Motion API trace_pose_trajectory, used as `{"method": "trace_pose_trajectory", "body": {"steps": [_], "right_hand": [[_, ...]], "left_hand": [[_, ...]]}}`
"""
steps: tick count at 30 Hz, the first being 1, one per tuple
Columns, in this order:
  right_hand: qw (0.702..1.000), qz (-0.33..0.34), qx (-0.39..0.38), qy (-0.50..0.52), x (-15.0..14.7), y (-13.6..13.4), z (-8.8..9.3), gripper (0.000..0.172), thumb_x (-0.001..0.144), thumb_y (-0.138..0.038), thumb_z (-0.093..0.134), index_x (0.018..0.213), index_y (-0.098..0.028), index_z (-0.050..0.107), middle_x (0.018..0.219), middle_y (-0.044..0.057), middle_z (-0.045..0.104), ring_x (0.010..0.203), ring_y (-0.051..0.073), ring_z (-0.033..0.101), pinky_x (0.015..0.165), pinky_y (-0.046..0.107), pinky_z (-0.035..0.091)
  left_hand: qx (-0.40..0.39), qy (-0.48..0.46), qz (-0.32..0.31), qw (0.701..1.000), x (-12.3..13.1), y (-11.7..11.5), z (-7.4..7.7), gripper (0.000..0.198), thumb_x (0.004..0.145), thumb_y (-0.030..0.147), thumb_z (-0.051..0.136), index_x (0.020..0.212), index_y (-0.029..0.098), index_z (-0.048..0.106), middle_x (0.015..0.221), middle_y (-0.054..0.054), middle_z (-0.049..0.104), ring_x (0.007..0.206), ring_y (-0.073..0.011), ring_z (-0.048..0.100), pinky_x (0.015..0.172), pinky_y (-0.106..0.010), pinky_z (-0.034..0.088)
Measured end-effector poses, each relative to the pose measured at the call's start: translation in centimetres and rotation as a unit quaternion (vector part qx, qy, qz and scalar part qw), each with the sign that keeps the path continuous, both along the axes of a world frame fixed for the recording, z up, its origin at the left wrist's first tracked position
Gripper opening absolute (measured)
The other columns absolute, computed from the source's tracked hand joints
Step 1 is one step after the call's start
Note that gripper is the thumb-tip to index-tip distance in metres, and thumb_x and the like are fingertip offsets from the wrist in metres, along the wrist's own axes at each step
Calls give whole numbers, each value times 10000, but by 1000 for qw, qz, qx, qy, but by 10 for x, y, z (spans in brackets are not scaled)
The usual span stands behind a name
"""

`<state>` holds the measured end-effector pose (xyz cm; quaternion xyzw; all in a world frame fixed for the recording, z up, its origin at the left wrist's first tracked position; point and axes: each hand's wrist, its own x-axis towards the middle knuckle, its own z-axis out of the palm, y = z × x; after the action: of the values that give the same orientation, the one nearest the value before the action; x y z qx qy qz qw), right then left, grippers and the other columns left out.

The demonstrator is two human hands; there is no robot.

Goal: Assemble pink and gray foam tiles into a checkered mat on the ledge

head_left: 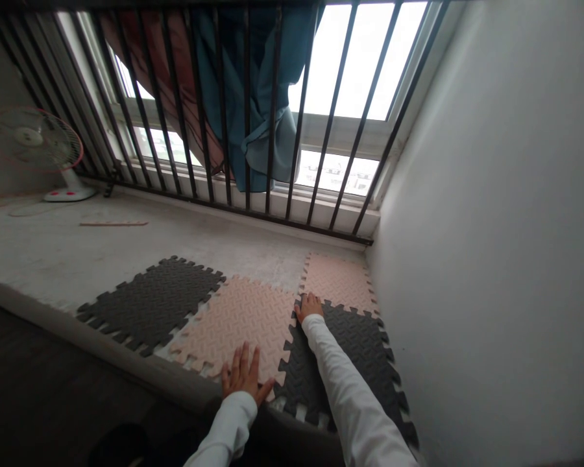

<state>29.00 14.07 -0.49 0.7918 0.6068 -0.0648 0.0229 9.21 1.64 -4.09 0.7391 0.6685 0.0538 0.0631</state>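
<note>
My left hand [244, 374] lies with spread fingers on the near edge of a pink foam mat tile [246, 311]. Farther forward, my right hand [309, 307] rests at the corner where this pink tile, a dark grey foam tile [355, 350] and a second pink tile [339, 279] come together; its fingers are extended and it grips nothing visible. My right sleeve covers part of the dark tile. To the left lies another dark grey tile [156, 301], with a narrow gap showing between it and the pink one.
A black railing [248, 211] runs along the window, with red and blue curtains [253, 97] behind it. A white wall [491, 227] bounds the right side. At far left stands a fan [71, 188]; a thin strip [113, 224] lies on the ledge. The ledge drops off in front.
</note>
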Motion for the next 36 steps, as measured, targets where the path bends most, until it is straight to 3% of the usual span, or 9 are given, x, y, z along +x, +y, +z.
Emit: {"method": "trace_pose_trajectory", "body": {"steps": [6, 11, 15, 19, 23, 28, 31, 34, 36], "right_hand": [[1000, 10, 10, 3, 3, -6, -6, 603, 806, -438, 249, 1291, -80, 245, 1366, 114, 221, 1250, 200, 153, 1018, 379, 13], [998, 13, -48, 33, 13, -5, -5, 632, 803, -497, 202, 1315, -127, 179, 1393, 63, 142, 1266, 167, 91, 1020, 389, 47], [998, -55, -21, 14, 31, -10, -3, 637, 811, -503, 170, 1319, -119, 165, 1398, 80, 114, 1268, 185, 75, 1012, 401, 84], [991, -130, -14, -13, 60, -19, 2, 604, 811, -518, 154, 1317, -189, 180, 1404, 69, 85, 1268, 207, 54, 990, 466, 93], [984, -171, -13, -37, 87, -29, 0, 583, 809, -515, 166, 1309, -219, 206, 1397, 70, 128, 1262, 206, 92, 984, 466, 95], [981, -174, 43, -73, 97, -39, -15, 540, 812, -480, 180, 1297, -250, 234, 1377, 36, 213, 1245, 173, 162, 983, 418, 118], [981, -174, 50, -75, 97, -40, -20, 548, 796, -492, 199, 1287, -257, 261, 1368, 36, 236, 1235, 176, 190, 970, 422, 143], [980, -171, 57, -79, 99, -37, -22, 552, 787, -489, 208, 1279, -250, 283, 1361, 52, 250, 1230, 192, 202, 960, 435, 150], [981, -164, 61, -87, 100, -35, -23, 553, 777, -492, 229, 1260, -241, 327, 1341, 65, 287, 1216, 212, 231, 953, 438, 160]], "left_hand": [[2, -4, 6, 1000, 1, -1, 3, 620, 687, 484, 452, 1256, 281, 314, 1373, -41, 240, 1250, -248, 172, 996, -475, 72], [22, -2, 12, 1000, 2, -2, 3, 618, 674, 482, 461, 1244, 278, 336, 1363, -36, 258, 1245, -231, 192, 990, -468, 95], [30, -7, 13, 999, 3, -2, 0, 606, 676, 471, 458, 1238, 270, 350, 1362, -43, 260, 1246, -227, 191, 993, -458, 86], [33, -15, 11, 999, 2, -1, -5, 603, 683, 460, 451, 1246, 278, 333, 1368, -44, 252, 1251, -239, 167, 993, -474, 65], [13, -17, 8, 1000, 0, -1, -5, 619, 684, 469, 450, 1257, 283, 311, 1375, -41, 236, 1256, -253, 144, 997, -478, 42], [-56, 3, 1, 998, 4, -2, 13, 682, 659, 463, 469, 1280, 266, 267, 1389, -51, 194, 1260, -276, 122, 991, -505, 47], [-108, 8, -42, 993, -4, 16, 33, 602, 669, 460, 458, 1233, 267, 373, 1343, -71, 306, 1208, -297, 249, 963, -494, 176], [-120, 2, -79, 990, -39, 53, 53, 350, 776, 310, 334, 1053, 270, 543, 1133, -52, 526, 1044, -200, 456, 884, -366, 331], [-113, 36, -46, 992, -76, 82, 62, 355, 774, 172, 308, 1023, 239, 552, 1076, -53, 550, 998, -166, 485, 841, -318, 365]]}}
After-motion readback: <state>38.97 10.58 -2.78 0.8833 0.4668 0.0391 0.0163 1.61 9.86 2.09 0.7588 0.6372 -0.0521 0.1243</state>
